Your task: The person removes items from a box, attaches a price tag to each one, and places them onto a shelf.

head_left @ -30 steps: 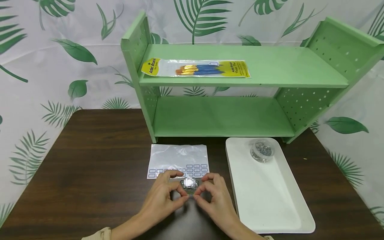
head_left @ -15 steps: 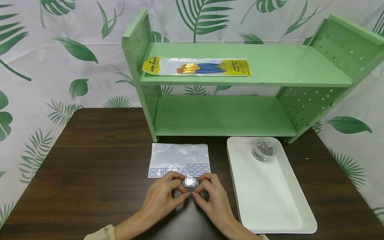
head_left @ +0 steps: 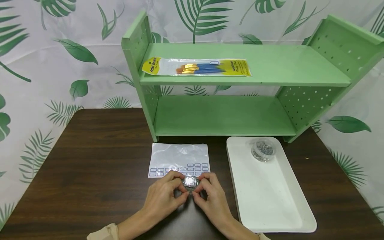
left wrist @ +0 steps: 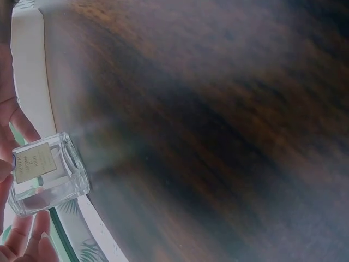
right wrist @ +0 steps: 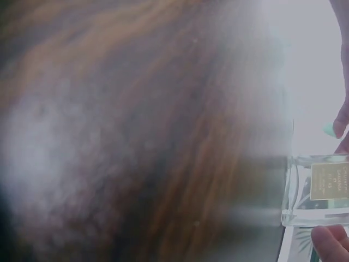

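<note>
Probably, the glass bottle (head_left: 190, 181) will feel stiff, rather heavy, slippery and breakable; its flat sides suit your hold. Your left hand (head_left: 165, 196) and right hand (head_left: 210, 196) curl fingertips around it, well inside the table's (head_left: 90, 173) left edge. Its long axis seems vertical, the label (left wrist: 35, 162) facing you.

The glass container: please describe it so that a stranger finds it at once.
Before the green shelf, a white sheet lies on the table. At its near edge, the left hand and right hand hold the glass container. Unlike the round tub in the white tray, it is boxy with a tan label.
</note>
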A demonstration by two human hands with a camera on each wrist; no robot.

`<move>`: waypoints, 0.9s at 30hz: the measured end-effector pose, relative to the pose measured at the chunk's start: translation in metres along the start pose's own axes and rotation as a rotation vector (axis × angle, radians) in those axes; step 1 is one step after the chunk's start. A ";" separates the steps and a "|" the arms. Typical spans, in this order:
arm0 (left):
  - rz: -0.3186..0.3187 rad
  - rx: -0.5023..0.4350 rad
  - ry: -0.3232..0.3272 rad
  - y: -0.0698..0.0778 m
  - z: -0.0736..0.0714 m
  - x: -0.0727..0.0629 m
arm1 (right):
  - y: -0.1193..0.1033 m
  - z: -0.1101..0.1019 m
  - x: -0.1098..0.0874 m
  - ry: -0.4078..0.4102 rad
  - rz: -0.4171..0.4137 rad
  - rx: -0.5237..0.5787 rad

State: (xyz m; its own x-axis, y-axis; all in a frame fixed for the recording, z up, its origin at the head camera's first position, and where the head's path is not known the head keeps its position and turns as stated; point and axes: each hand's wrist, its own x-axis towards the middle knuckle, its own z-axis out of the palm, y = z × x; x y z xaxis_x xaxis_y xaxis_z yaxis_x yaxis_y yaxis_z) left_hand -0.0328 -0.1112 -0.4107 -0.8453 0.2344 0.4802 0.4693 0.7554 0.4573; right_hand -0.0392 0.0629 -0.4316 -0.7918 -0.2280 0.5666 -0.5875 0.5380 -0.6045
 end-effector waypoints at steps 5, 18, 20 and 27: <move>0.015 0.032 0.010 0.000 0.001 0.000 | 0.000 0.000 0.001 0.007 -0.036 -0.012; 0.031 0.035 0.004 -0.001 0.003 0.001 | 0.001 -0.002 0.004 0.006 -0.030 0.102; 0.038 0.027 0.005 -0.001 0.002 0.001 | 0.002 -0.002 0.004 -0.010 -0.014 0.143; 0.071 -0.013 0.009 -0.005 0.001 0.002 | 0.004 -0.006 0.006 -0.052 0.057 0.154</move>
State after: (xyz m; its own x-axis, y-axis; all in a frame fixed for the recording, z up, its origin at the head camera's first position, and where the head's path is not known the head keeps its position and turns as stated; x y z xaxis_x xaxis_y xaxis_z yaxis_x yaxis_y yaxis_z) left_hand -0.0372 -0.1134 -0.4130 -0.8074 0.2819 0.5183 0.5315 0.7289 0.4315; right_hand -0.0451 0.0686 -0.4275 -0.8297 -0.2448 0.5017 -0.5570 0.4218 -0.7154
